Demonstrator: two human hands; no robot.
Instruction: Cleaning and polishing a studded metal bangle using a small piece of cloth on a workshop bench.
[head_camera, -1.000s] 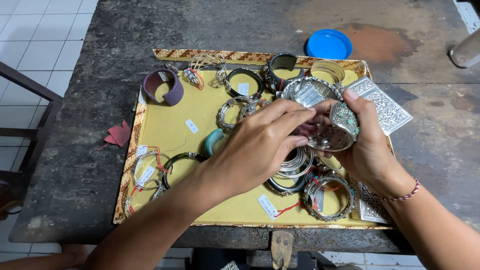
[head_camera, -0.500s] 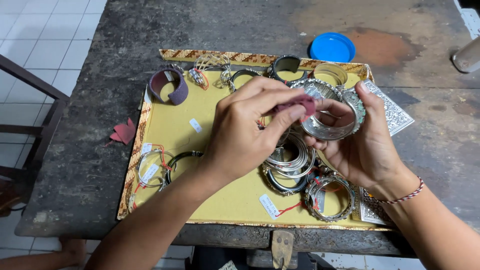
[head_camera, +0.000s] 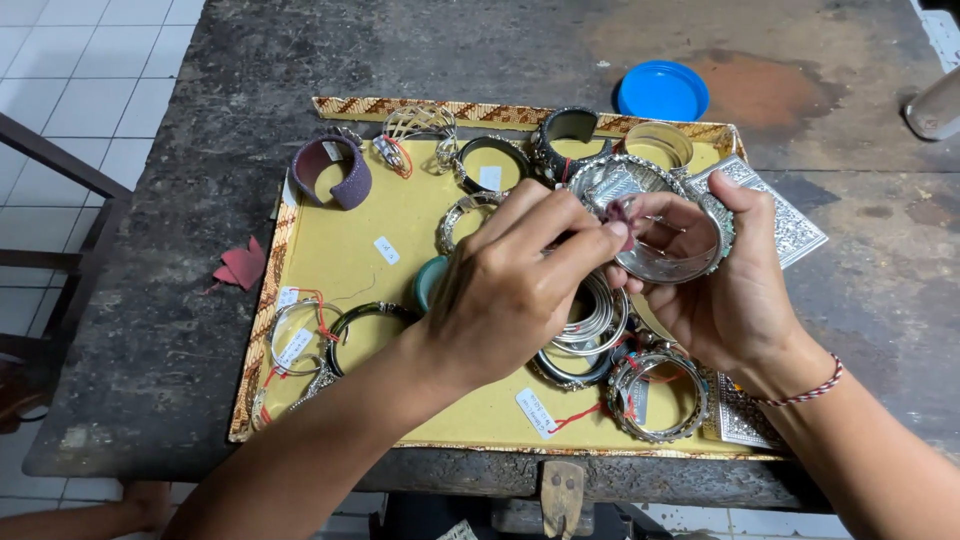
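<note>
My right hand (head_camera: 735, 290) grips a wide silver cuff bracelet (head_camera: 672, 262) with patterned edges, held tilted above a yellow tray (head_camera: 340, 260). My left hand (head_camera: 510, 290) reaches across and pinches a small dark red piece (head_camera: 618, 213) against the inside of the cuff. Under my hands lie a stack of thin silver bangles (head_camera: 595, 320) and an ornate beaded bangle (head_camera: 655, 395). A red and white cord is tied round my right wrist.
The tray with a patterned rim holds several bracelets with paper tags: a purple cuff (head_camera: 332, 172), a dark bangle (head_camera: 360, 325), a teal one (head_camera: 428, 280). A blue lid (head_camera: 662, 90) and a red scrap (head_camera: 240, 265) lie on the dark worn table (head_camera: 160, 330).
My right hand turned the silver cuff so its opening faces up. My left hand slid right and now pinches the red piece inside the cuff.
</note>
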